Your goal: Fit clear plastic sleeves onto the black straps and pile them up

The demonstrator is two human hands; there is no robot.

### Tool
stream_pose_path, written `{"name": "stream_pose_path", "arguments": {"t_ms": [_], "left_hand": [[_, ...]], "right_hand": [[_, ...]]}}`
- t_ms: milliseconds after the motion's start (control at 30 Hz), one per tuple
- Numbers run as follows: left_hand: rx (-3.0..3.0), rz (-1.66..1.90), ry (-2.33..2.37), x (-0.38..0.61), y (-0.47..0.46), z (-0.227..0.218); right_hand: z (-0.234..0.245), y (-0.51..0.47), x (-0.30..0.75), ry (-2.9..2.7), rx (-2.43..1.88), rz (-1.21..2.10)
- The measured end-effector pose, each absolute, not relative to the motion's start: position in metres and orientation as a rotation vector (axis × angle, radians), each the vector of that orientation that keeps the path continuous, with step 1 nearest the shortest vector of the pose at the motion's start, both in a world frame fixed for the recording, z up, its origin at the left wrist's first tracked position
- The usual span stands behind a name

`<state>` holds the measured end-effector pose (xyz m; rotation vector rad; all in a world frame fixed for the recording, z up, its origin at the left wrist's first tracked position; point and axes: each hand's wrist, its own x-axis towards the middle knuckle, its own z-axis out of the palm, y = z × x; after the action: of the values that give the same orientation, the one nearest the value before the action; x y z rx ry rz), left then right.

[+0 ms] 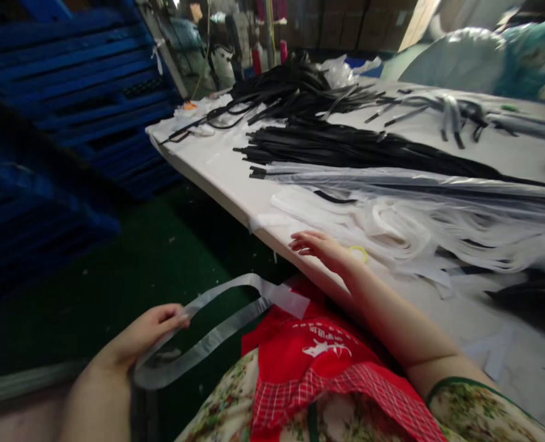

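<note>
A long, translucent whitish strip (220,333) hangs in a loop left of my body. My left hand (155,328) pinches it at the left of the loop, over the green floor. The strip's wide free end rests against my red apron (291,331). My right hand (321,248) is over the front edge of the white table (217,169), fingers stretched out to the left and slightly bent, with nothing seen in them. Just beyond it lies a pile of folded white strips (392,224).
Behind the white strips lie a plastic-wrapped bundle (355,176), black straps (328,144) and a tangled black heap (291,86). Grey-and-black strips (452,116) lie at the far right. Stacked blue pallets (88,80) stand at left beside the green floor (162,258).
</note>
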<state>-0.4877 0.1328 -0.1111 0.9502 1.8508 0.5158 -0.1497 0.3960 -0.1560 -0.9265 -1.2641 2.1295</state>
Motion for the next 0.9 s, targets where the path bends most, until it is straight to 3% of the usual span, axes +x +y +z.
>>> {"name": "stream_pose_path", "arguments": {"t_ms": [100, 200, 400, 500, 633, 900], "left_hand": [[0.897, 0.634, 1.712, -0.46, 0.159, -0.129], [0.88, 0.698, 1.612, -0.436, 0.183, -0.141], [1.02, 0.801, 1.435, -0.367, 0.213, -0.141], [1.196, 0.674, 1.302, -0.339, 0.216, -0.151], [1.432, 0.401, 1.308, -0.334, 0.212, -0.169], [0.594, 0.946, 0.989, -0.32, 0.235, -0.167]], "right_hand": [[-0.188, 0.345, -0.162, -1.657, -0.889, 2.468], [-0.209, 0.311, -0.162, -1.766, -1.028, 2.552], [-0.198, 0.288, -0.162, -1.27, -0.689, 2.742], [-0.184, 0.289, -0.165, -0.964, -0.552, 2.653], [-0.173, 0.297, -0.159, -0.85, -0.682, 2.417], [-0.178, 0.276, -0.154, -1.725, -0.494, 2.284]]}}
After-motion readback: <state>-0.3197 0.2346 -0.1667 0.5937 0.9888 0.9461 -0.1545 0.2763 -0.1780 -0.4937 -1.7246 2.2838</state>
